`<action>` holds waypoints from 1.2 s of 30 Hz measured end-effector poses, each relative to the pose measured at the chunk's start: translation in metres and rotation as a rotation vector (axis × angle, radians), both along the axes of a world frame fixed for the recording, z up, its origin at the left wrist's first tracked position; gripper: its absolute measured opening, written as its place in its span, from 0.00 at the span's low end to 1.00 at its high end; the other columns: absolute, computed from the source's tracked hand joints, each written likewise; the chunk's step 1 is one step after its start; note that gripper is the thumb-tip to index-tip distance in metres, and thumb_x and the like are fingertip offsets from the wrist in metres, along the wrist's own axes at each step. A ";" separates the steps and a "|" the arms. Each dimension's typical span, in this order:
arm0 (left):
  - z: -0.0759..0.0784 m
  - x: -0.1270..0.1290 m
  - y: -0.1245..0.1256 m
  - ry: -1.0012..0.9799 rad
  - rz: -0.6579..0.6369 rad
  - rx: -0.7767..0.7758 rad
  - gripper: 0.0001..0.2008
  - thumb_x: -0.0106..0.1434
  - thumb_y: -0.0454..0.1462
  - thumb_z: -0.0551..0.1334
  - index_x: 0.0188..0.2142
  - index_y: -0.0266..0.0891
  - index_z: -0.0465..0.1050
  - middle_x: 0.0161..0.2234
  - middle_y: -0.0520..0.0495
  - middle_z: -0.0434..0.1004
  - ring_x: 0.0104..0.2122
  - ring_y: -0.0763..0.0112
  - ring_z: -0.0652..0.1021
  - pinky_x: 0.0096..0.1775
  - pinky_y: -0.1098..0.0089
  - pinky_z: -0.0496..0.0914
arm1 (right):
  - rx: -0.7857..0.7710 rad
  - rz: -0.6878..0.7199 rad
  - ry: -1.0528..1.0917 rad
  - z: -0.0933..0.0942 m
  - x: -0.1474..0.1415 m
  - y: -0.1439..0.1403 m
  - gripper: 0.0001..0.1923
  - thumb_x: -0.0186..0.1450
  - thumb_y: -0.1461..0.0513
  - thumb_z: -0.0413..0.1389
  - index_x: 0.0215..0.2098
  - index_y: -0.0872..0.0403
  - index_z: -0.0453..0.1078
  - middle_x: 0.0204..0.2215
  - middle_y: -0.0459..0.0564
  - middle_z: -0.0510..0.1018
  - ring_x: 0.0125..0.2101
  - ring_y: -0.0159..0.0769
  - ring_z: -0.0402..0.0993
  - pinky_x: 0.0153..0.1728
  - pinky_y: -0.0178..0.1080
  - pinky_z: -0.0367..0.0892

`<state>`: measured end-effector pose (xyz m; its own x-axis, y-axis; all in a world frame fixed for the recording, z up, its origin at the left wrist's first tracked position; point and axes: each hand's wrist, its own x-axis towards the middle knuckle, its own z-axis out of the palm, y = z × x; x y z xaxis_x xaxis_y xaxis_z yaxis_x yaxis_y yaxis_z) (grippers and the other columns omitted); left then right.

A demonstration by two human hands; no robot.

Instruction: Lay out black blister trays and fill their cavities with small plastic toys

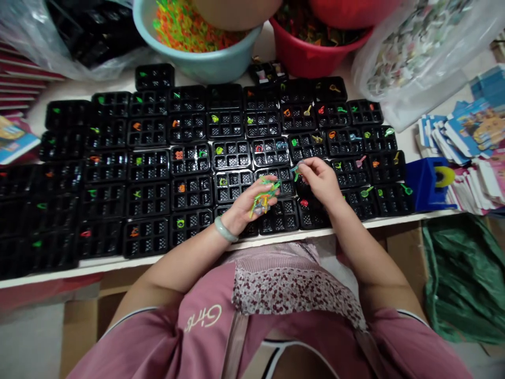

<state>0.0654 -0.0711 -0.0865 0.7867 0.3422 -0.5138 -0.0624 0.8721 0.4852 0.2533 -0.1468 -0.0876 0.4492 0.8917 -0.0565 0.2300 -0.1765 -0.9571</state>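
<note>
So the left hand (246, 208) is clutching a messy bunch of little plastic pieces (263, 199), green, yellow and orange. Right hand (320, 179) pinches one teal-green piece (296, 170) just above the black compartment trays (232, 185) covering the desk.

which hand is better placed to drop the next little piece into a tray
Probably the right hand: it pinches one green piece over the black trays. The left hand is full of pieces.

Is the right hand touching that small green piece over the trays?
Touching: the head view shows the right hand pinching the small green piece between its fingertips.
</note>
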 end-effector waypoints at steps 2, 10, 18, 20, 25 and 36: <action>0.005 -0.005 0.007 0.005 0.039 0.012 0.19 0.52 0.35 0.69 0.44 0.41 0.67 0.28 0.51 0.72 0.18 0.79 0.72 0.12 0.84 0.55 | -0.031 0.020 -0.161 -0.007 0.015 0.011 0.09 0.63 0.55 0.56 0.32 0.53 0.70 0.28 0.45 0.76 0.28 0.32 0.70 0.33 0.38 0.66; 0.020 -0.035 0.028 0.081 0.168 0.082 0.18 0.53 0.33 0.67 0.44 0.42 0.68 0.29 0.52 0.73 0.19 0.80 0.71 0.13 0.85 0.56 | -0.154 0.197 -0.462 -0.020 0.016 0.029 0.08 0.66 0.60 0.55 0.36 0.52 0.77 0.38 0.52 0.81 0.40 0.41 0.75 0.44 0.44 0.67; 0.013 -0.045 0.024 0.079 0.174 0.063 0.18 0.53 0.33 0.67 0.43 0.41 0.68 0.28 0.51 0.73 0.18 0.79 0.71 0.13 0.85 0.56 | -0.202 0.462 -0.503 0.011 0.013 -0.021 0.08 0.66 0.60 0.56 0.35 0.51 0.78 0.34 0.49 0.79 0.36 0.37 0.75 0.40 0.40 0.68; 0.010 -0.044 0.021 0.077 0.164 0.056 0.17 0.54 0.32 0.66 0.44 0.41 0.68 0.28 0.51 0.73 0.19 0.79 0.71 0.13 0.84 0.56 | -0.305 0.570 -0.573 0.016 0.006 -0.032 0.07 0.65 0.60 0.58 0.34 0.51 0.79 0.34 0.50 0.79 0.35 0.38 0.75 0.37 0.40 0.68; 0.006 -0.042 0.012 0.052 0.116 0.071 0.18 0.54 0.33 0.66 0.44 0.39 0.68 0.28 0.51 0.72 0.19 0.79 0.72 0.15 0.83 0.60 | -0.242 0.461 -0.577 0.023 -0.011 -0.030 0.07 0.65 0.59 0.58 0.39 0.51 0.77 0.38 0.51 0.79 0.37 0.39 0.75 0.39 0.42 0.69; 0.016 -0.058 0.006 0.012 0.091 0.117 0.21 0.55 0.31 0.64 0.49 0.34 0.70 0.28 0.48 0.74 0.19 0.79 0.72 0.18 0.81 0.61 | -0.218 0.424 0.392 -0.001 -0.071 0.038 0.07 0.60 0.58 0.60 0.31 0.53 0.69 0.22 0.42 0.74 0.23 0.28 0.70 0.28 0.35 0.69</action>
